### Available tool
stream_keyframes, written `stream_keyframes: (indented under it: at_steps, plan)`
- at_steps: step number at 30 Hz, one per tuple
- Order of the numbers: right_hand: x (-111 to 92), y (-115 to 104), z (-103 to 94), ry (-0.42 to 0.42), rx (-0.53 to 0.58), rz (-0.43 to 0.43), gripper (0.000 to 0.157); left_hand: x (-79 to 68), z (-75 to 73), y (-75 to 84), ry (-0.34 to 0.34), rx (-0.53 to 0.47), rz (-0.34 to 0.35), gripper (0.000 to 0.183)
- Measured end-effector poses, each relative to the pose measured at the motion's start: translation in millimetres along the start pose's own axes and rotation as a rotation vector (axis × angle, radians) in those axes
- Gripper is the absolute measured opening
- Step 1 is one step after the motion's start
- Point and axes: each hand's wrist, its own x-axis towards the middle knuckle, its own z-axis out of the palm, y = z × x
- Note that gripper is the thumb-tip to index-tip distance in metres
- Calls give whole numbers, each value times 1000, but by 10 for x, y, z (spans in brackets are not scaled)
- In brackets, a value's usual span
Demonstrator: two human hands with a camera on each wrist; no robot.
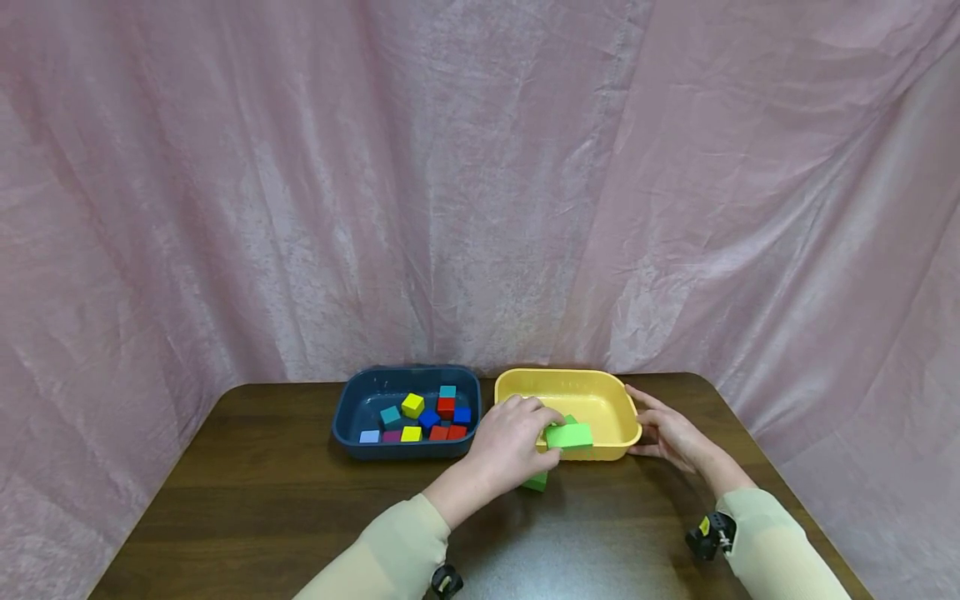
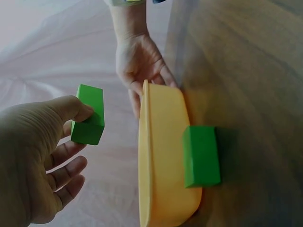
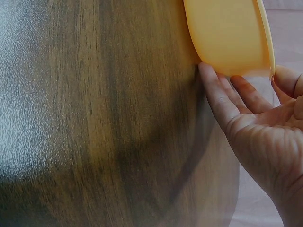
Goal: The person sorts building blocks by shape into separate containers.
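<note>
My left hand (image 1: 512, 440) pinches a green block (image 1: 573, 435) between thumb and fingers, above the near rim of the yellow bin (image 1: 626, 408). In the left wrist view the held block (image 2: 92, 111) stands apart from the bin wall (image 2: 165, 142), the other fingers loosely bent below it. Part of another green block (image 1: 570, 419) shows behind the held one, inside the bin. One more green block (image 1: 536, 482) lies on the table against the bin's near side, partly hidden by my left hand. My right hand (image 1: 670, 433) touches the bin's right end with extended fingers (image 3: 220, 97).
A dark blue bin (image 1: 405, 451) stands left of the yellow one, holding several small cubes in red, blue, yellow, teal and other colours. Both bins sit at the back of the brown wooden table (image 1: 300, 517). A pink curtain (image 1: 450, 183) hangs behind it.
</note>
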Motion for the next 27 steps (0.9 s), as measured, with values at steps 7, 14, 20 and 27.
stream_keyframes:
  at_steps: [7,14,20,27]
  plan:
    - [7,-6,13,1,7,-1,70,73,-99,-111,12,15,-26,34]
    - [15,-15,27,5,10,1,69,146,-205,-256,28,35,-53,34]
    - [10,-19,31,2,4,0,70,207,-271,-371,26,33,-85,37]
    - [-1,-26,39,2,-6,2,69,260,-300,-450,13,35,-108,38]
